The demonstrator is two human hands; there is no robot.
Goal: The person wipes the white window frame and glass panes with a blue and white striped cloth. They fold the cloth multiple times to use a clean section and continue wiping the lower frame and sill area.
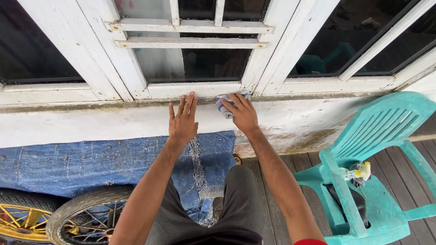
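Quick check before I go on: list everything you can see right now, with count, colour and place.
cloth: one, blue and white, on the sill under the right hand
window frame: one, white, worn, straight ahead
sill: one, dirty white, below the frame
tarp: one, blue, lower left
wheels: two, black tyres, one with yellow spokes, bottom left
plastic chair: one, turquoise, right
spray bottle: one, yellow and white, on the chair seat
left hand: flat against the frame's bottom edge
right hand: pressing the cloth

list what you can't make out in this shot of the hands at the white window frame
- Head view: the blue-and-white striped cloth is mostly covered by the right hand.
- The yellow-topped object on the turquoise plastic chair is too small to identify.
- The yellow-spoked wheel is cut off by the left and bottom edges.
- The room behind the dark glass panes is obscured by reflections.
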